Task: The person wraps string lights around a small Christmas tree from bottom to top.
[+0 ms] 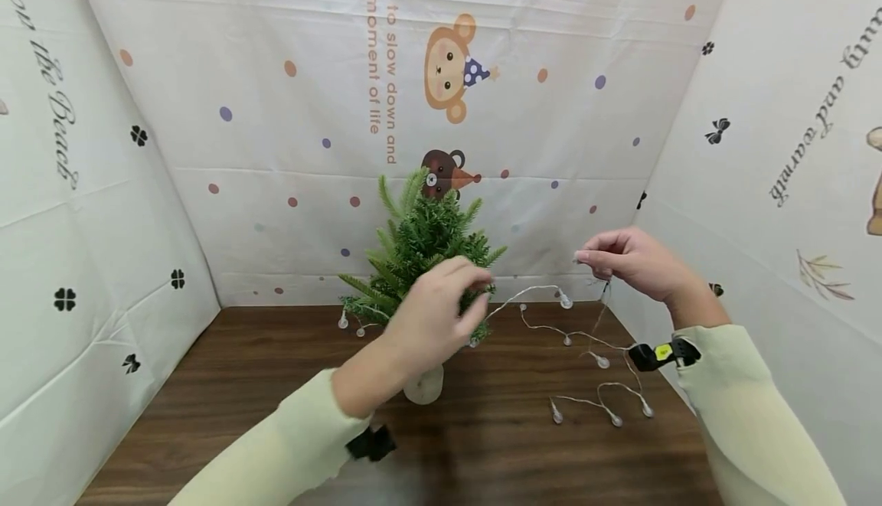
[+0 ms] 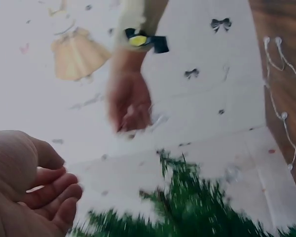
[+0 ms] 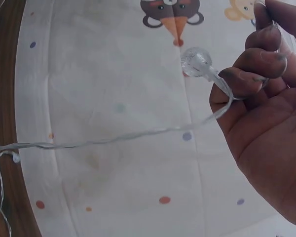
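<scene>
A small artificial green fir tree (image 1: 441,223) stands upright on a pale round base (image 1: 423,387). In front of its right side is my left hand (image 1: 434,315), fingers loosely bent; the left wrist view shows nothing in its grasp. Off to the right and raised above the table, my right hand (image 1: 634,261) pinches a string of lights. One clear bulb (image 3: 196,61) dangles beside its curled fingers, and the thin wire (image 3: 123,139) runs away from them. Part of the light string hangs around the lower branches, where a bulb (image 1: 343,322) shows at the left; my left hand hides some of the tree.
Several more bulbs on their wire (image 1: 598,400) lie on the dark wooden table (image 1: 276,414) at the right. Printed cloth walls (image 1: 276,138) enclose the table at the back and both sides. The tree stands close to the back wall.
</scene>
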A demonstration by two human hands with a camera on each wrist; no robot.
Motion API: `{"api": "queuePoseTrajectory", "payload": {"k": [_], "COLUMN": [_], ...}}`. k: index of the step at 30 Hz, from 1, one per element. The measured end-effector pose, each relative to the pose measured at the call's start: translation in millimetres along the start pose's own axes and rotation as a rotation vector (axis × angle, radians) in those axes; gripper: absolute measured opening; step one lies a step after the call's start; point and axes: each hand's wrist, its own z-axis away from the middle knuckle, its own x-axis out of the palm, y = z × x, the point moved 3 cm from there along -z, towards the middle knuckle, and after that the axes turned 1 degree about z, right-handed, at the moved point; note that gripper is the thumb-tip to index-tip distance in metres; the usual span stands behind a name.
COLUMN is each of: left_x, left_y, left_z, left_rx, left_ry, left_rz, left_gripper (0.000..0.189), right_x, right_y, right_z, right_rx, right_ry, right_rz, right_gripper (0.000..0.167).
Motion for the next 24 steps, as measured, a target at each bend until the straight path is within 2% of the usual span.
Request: {"api": "queuePoseTrajectory", "payload": {"k": [2, 7, 10, 13, 16, 20, 24], "left_x": [13.7, 43.1, 57.9, 67.0, 70.7, 73.8, 72.2], "left_y": [4.9, 12.2, 12.5, 10.3, 5.1, -4.6, -9.0], "left_z": [-17.3, -53.2, -69.1, -80.7, -87.4, -89.0, -86.8], "left_rx": [-0.053, -0.164, -0.222, -0.284, -0.344, -0.401, -0.421], "left_ry": [-0.1, -0.313, -0.378, -0.376, -0.329, -0.272, -0.255], "left_rz": [-0.006, -0.071, -0.089, -0.026, 0.095, 0.248, 0.334], "left_gripper": [0.018, 0.024, 0.031, 0.031, 0.023, 0.015, 0.014], "right_x": [3.3, 9.4, 10.6, 11.7, 13.3, 15.0, 16.3], "right_y": [-3.6, -10.5, -14.0, -17.6, -20.8, -22.1, -17.2], "right_z": [-4.9, -12.8, -14.9, -16.3, -17.9, -20.3, -21.7], "right_rx": [-0.001, -0.064, -0.101, -0.124, -0.131, -0.12, -0.125], "right_ry": [0.0, -0.04, -0.059, -0.086, -0.107, -0.116, -0.169], "right_rz": [0.013, -0.129, -0.212, -0.263, -0.282, -0.286, -0.327], "right_gripper": [0.019, 0.023, 0.026, 0.028, 0.028, 0.027, 0.028]}}
